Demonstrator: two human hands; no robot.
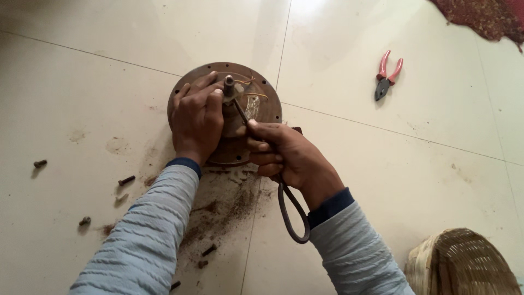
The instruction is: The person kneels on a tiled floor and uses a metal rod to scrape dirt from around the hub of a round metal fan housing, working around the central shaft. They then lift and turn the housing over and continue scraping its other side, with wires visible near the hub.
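A: Where's the motor (pixel 262 106)?

B: Flat on the tiled floor (pixel 393 180), top centre, round rusty metal disc with bolt holes round the rim, shaft (pixel 228 83) sticking up in the middle, thin wires beside it

A: Left hand (pixel 197 121)?

B: Pressed down on the motor top, fingers curled by the shaft, thumb side touching it. Grip closed on the hub, pinning it

A: Right hand (pixel 286 155)?

B: Grip clamped on scissors (pixel 292 216), dark metal, loop handle hanging below the wrist, tip poked in near the shaft base

A: How does the motor handle?

B: Looks heavy, stiff, cast metal, won't flex. Rusty so gritty, not slippery. Best hold looks like the rim edge or palm flat on top; shaft is thin and greasy-looking, poor hold. Wires look fragile, the tip could nick them

A: Scissors?

B: Rigid, light, hold at the loops

A: Rest?

B: Red pliers (pixel 387 76) lying well apart, upper right. Loose bolts (pixel 126 180) scattered left on the floor, rust dust near the sleeves. Woven basket (pixel 461 265) bottom right corner. Dark red rug (pixel 486 16) edge top right
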